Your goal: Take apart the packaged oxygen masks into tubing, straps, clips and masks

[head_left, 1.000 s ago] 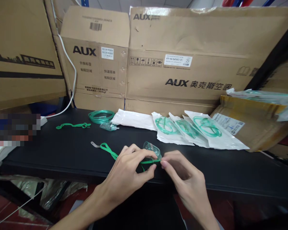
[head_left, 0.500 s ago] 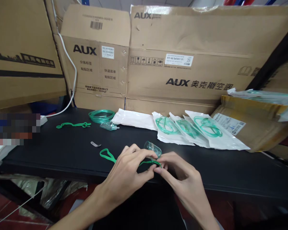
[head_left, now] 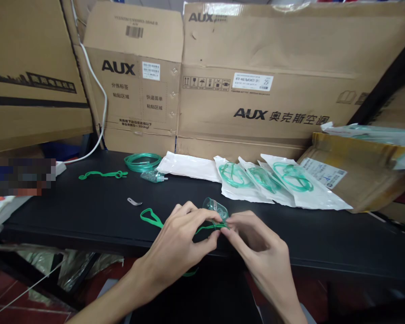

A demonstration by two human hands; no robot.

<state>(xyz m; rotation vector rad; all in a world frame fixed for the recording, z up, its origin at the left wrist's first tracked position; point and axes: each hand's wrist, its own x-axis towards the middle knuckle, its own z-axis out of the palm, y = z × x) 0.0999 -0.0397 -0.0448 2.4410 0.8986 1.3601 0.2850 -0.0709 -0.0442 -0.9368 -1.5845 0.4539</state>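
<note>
The smooth black surface [head_left: 324, 238] has its front edge passing below both hands. At left lies a crinkled green cord [head_left: 103, 174], then a curved metal strip [head_left: 134, 202], a coiled green tube [head_left: 142, 162] and a clear tapered cup [head_left: 151, 177]. The left hand [head_left: 184, 238] pinches a flat green strap [head_left: 151, 218], its loop trailing left; a clear mask [head_left: 215, 207] sits just beyond. The right hand [head_left: 265, 249] has fingers closed on the strap too. Behind, white pouches [head_left: 285, 192] hold coiled tubing, beside a carton [head_left: 357, 175] topped with more packets [head_left: 374, 135].
</note>
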